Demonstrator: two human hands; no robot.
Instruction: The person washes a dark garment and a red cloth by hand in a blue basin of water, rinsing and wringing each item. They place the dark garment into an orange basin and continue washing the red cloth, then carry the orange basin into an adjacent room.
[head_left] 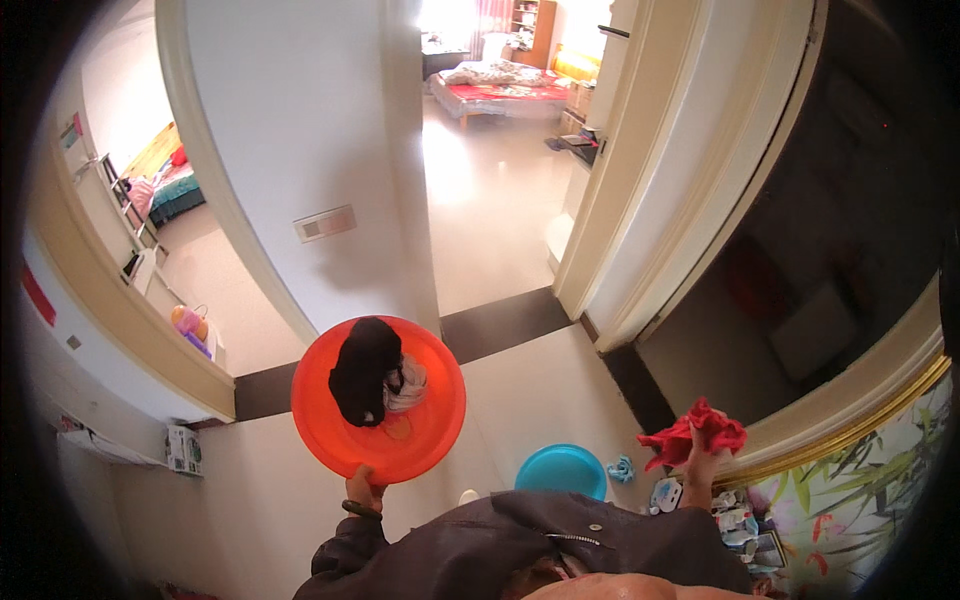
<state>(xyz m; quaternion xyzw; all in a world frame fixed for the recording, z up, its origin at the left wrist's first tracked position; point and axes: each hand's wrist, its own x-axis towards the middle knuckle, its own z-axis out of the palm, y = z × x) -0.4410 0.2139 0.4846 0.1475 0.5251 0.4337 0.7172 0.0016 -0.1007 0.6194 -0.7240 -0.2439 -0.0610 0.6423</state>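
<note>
My left hand grips the near rim of an orange plastic basin, holding it out in front of me. Inside the basin lie a black bundled garment and, against it, a pale crumpled cloth. Off to the right, my right hand is closed around a crumpled red cloth, held up near the dark doorway. The right fingers are partly covered by the cloth.
A blue basin stands on the floor before me, beside a small blue cloth. Doorways open left, ahead and right, with a bed in the room ahead. A white box sits at left. A wall picture is at right.
</note>
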